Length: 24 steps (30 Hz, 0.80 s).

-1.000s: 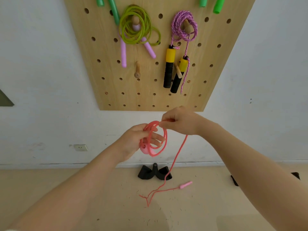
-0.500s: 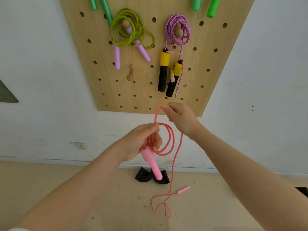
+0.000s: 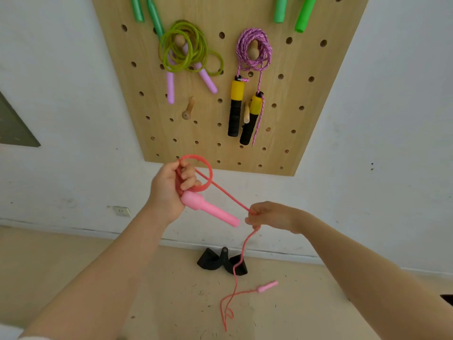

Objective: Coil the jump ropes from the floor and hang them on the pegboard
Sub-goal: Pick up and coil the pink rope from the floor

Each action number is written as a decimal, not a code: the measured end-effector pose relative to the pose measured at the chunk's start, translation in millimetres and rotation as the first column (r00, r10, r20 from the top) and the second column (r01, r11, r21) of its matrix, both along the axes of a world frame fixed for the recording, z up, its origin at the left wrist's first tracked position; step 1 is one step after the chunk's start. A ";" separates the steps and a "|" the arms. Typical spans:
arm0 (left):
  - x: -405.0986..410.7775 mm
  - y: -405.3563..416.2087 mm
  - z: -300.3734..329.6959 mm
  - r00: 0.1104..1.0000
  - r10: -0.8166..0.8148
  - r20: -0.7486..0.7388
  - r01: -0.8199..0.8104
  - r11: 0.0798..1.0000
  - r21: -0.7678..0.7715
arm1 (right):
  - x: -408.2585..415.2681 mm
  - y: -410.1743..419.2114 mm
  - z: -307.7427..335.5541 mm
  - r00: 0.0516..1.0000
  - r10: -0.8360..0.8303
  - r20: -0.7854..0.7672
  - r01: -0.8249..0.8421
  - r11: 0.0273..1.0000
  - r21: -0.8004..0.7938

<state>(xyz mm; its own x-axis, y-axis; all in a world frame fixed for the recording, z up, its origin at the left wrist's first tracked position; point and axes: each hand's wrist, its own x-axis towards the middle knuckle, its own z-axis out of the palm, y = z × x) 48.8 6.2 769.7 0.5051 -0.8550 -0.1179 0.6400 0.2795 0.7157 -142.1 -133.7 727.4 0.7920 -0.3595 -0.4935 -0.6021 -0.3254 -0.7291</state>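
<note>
My left hand [image 3: 172,190] grips a small coil of the pink jump rope [image 3: 228,195] together with one pink handle [image 3: 210,209], which sticks out down to the right. From the coil the rope runs taut to my right hand [image 3: 268,215], which pinches it lower right. Below that hand the rope hangs to the floor, where its second pink handle [image 3: 267,287] lies. The wooden pegboard [image 3: 306,106] is on the wall above, with an empty peg [image 3: 188,109] near its middle.
A green rope with purple handles [image 3: 186,49] and a purple rope with yellow-black handles [image 3: 253,51] hang coiled on pegs. Green handles [image 3: 301,13] hang from higher up. A black object [image 3: 221,262] lies on the floor by the wall. A wall socket [image 3: 121,211] sits low left.
My right hand has dropped from above the coil to lower right, sliding along the rope and pulling it taut. My left hand has risen with the coil. The floor handle stayed put.
</note>
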 end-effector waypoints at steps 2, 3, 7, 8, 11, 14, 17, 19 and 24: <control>4.8 3.4 -8.0 0.998 0.060 -0.007 -0.059 0.994 0.089 | -12.1 1.3 -11.0 0.998 -0.056 0.001 0.056 0.998 0.028; 4.4 5.2 -12.8 0.998 0.066 0.024 -0.069 0.988 0.140 | -16.3 2.6 -13.0 0.998 -0.060 -0.001 0.060 0.998 -0.021; -13.8 9.8 -26.4 0.928 -0.095 0.360 -0.015 0.956 0.292 | -11.6 13.3 -5.0 0.955 0.247 -0.163 -0.294 0.858 -0.421; -19.7 10.2 -27.8 0.869 -0.163 0.467 0.000 0.944 0.329 | -7.9 20.2 -0.8 0.925 0.316 -0.209 -0.377 0.826 -0.420; -41.2 11.3 -28.7 0.674 -0.339 0.656 0.016 0.895 0.446 | 3.2 43.9 19.5 0.865 0.465 -0.187 -0.491 0.711 -0.503; -66.5 12.9 -32.6 0.682 -0.433 0.590 0.155 0.874 0.461 | 9.0 56.1 45.6 0.858 0.513 -0.017 -0.406 0.659 -0.633; -84.7 18.0 -29.9 0.686 -0.480 0.547 0.249 0.861 0.443 | 3.7 50.3 67.8 0.879 0.470 0.076 -0.300 0.671 -0.678; -89.7 20.8 -25.2 0.753 -0.491 0.439 0.352 0.864 0.361 | -4.2 41.0 75.1 0.905 0.409 0.116 -0.243 0.720 -0.650; -83.9 33.3 -11.8 0.786 -0.571 0.237 0.554 0.821 0.142 | -23.7 10.8 74.4 0.945 0.226 0.236 -0.139 0.932 -0.335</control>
<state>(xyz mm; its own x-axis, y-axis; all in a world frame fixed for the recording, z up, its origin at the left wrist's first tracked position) -35.0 39.5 757.8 -0.0437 -0.9924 -0.1154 0.4605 -0.1226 0.8791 -165.8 -122.9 801.8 0.9444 -0.2962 -0.1428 -0.3082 -0.6460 -0.6983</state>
